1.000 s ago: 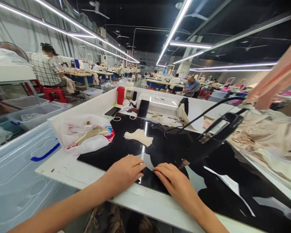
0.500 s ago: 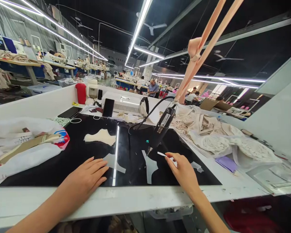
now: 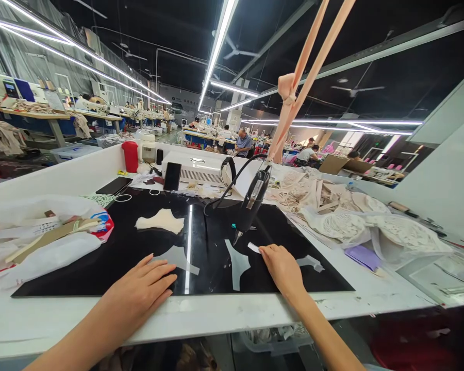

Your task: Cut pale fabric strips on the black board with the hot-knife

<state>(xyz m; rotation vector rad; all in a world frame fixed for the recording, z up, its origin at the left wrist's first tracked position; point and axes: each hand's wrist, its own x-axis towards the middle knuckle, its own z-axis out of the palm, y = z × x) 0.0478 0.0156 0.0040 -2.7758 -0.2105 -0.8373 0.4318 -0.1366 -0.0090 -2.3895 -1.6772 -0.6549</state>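
My left hand (image 3: 147, 286) lies flat with its fingers stretched out on the black glossy board (image 3: 112, 247), over the lower part of a pale sheer fabric piece (image 3: 178, 256). Between the fingertips of my right hand (image 3: 280, 268) is a small white strip (image 3: 253, 248), its far end sticking out to the left. A second sheer cut piece (image 3: 238, 265) lies between my hands. Just above it, a black hand tool with a metal tip (image 3: 251, 206) hangs from a peach fabric band (image 3: 290, 103). Right of my right hand lies another sheer piece (image 3: 311, 263).
A cream fabric piece (image 3: 161, 221) lies farther back on the board. At left is a white plastic bag (image 3: 50, 257) holding strips; at right, heaped beige and white lace pieces (image 3: 340, 221) and a purple packet (image 3: 361, 257). Phones, a red cup (image 3: 130, 156) and a white vented machine (image 3: 197, 170) stand behind.
The right hand has lowered toward the board and its fingers have closed in, with the white strip now tilted down to the right. The left hand stays flat on the board.
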